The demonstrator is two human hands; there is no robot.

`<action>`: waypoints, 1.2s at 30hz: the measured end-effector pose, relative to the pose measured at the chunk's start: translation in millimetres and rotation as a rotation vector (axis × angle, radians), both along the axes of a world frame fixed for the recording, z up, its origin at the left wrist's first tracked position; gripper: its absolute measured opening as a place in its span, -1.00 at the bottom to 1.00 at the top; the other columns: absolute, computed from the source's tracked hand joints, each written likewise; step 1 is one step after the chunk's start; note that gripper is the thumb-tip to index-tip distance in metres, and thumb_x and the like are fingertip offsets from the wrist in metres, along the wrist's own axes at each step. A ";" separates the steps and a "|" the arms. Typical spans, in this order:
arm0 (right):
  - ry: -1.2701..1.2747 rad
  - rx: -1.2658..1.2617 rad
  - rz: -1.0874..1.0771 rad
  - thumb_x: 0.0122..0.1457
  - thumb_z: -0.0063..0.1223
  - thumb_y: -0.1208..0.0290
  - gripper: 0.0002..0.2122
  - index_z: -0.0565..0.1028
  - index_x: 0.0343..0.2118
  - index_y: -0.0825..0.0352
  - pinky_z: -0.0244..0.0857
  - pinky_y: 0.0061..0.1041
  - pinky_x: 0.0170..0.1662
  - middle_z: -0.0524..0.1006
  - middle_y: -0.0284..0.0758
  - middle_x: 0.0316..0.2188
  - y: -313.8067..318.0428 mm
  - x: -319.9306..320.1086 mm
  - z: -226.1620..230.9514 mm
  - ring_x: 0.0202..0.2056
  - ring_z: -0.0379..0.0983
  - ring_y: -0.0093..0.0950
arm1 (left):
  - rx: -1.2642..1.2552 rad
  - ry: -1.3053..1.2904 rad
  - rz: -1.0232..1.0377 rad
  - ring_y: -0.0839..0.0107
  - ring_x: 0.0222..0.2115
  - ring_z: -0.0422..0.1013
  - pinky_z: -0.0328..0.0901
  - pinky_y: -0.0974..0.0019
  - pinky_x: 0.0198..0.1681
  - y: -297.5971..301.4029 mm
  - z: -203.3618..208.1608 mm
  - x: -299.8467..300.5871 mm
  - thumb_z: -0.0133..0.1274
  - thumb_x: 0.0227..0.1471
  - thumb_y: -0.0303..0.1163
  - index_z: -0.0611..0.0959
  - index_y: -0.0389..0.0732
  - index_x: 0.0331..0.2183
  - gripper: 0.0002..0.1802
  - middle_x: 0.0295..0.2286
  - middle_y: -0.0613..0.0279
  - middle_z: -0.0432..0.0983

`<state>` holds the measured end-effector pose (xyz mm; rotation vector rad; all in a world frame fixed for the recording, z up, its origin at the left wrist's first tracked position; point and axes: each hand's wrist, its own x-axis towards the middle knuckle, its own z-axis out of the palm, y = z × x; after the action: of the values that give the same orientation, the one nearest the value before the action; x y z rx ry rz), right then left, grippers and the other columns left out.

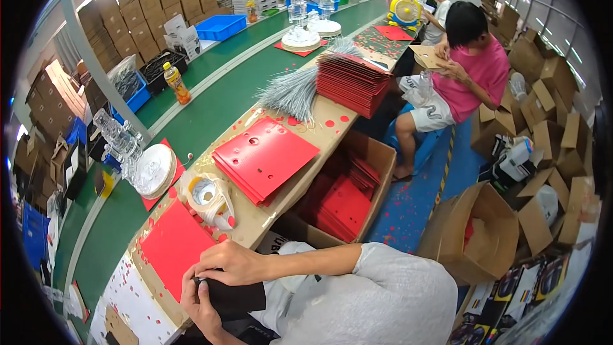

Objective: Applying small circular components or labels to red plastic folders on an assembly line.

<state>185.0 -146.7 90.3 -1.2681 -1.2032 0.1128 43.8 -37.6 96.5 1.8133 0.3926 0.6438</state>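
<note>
At the near edge of the bench, my left hand grips a black sheet by its upper left corner, thumb on top. My right hand is closed at the same corner, its fingers bent against the sheet; the fingertips are partly hidden. Just beyond my hands lies a flat red sheet. Farther along the bench rests a stack of red sheets with punched holes. Between them a roll of tape lies on its side.
Silvery wire ties lie beside a tall red stack. A cardboard box below holds red sheets. Left of the bench runs a green conveyor carrying a round white base and a drink bottle. A co-worker in pink sits ahead.
</note>
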 end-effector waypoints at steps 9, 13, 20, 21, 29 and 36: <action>0.191 -0.080 0.196 0.02 0.29 0.48 -0.86 0.63 -0.40 0.45 0.44 -0.39 -0.33 0.61 -0.18 -0.49 0.6 3.7 -6.7 -0.42 0.58 -0.32 | 0.067 0.038 -0.057 0.28 -0.05 0.43 0.26 0.29 0.07 -5.8 10.0 -11.1 -0.08 0.11 -0.62 0.55 -0.54 -0.14 -0.72 -0.07 0.02 0.49; 0.213 -0.090 0.239 0.06 0.27 0.49 -0.87 0.62 -0.40 0.47 0.44 -0.42 -0.32 0.62 -0.18 -0.46 -1.0 4.0 -7.6 -0.41 0.59 -0.34 | 0.136 0.048 -0.071 0.28 -0.05 0.43 0.24 0.30 0.08 -3.1 4.1 -17.5 -0.07 0.07 -0.64 0.56 -0.53 -0.17 -0.74 -0.07 -0.01 0.50; 0.107 -0.061 0.164 0.10 0.23 0.51 -0.85 0.61 -0.28 0.43 0.42 -0.40 -0.33 0.60 -0.19 -0.45 2.0 -2.1 -6.5 -0.40 0.57 -0.30 | 0.091 0.051 -0.055 0.38 -0.15 0.40 0.23 0.39 0.00 1.2 -3.1 -20.3 -0.07 0.09 -0.61 0.54 -0.53 -0.20 -0.76 -0.09 0.04 0.50; -0.017 -0.042 0.133 0.09 0.21 0.52 -0.85 0.61 -0.27 0.41 0.42 -0.37 -0.34 0.58 -0.21 -0.45 0.0 -1.1 -4.5 -0.40 0.56 -0.28 | 0.044 0.053 -0.053 0.39 -0.16 0.39 0.23 0.40 -0.02 2.7 -5.0 -21.1 -0.06 0.10 -0.61 0.53 -0.54 -0.20 -0.77 -0.10 0.06 0.50; -0.250 0.055 0.054 0.06 0.18 0.57 -0.86 0.59 -0.29 0.38 0.42 -0.32 -0.34 0.54 -0.23 -0.45 -6.8 2.2 -12.1 -0.38 0.54 -0.23 | -0.036 -0.020 -0.060 0.40 -0.14 0.38 0.22 0.38 0.02 -0.3 -9.0 -10.6 -0.03 0.14 -0.52 0.54 -0.52 -0.17 -0.73 -0.16 0.12 0.50; -0.358 0.041 -0.003 0.06 0.18 0.61 -0.85 0.57 -0.27 0.40 0.46 -0.36 -0.29 0.56 -0.26 -0.32 2.9 -1.4 -11.3 -0.30 0.56 -0.28 | 0.015 0.030 0.014 0.42 -0.15 0.39 0.23 0.38 0.03 14.2 -13.6 -18.9 -0.01 0.15 -0.47 0.58 -0.45 -0.13 -0.71 -0.22 0.17 0.52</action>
<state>183.6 -143.8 78.9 -1.2876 -1.5010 -0.1469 24.9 -23.4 83.0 1.8377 0.4214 0.6314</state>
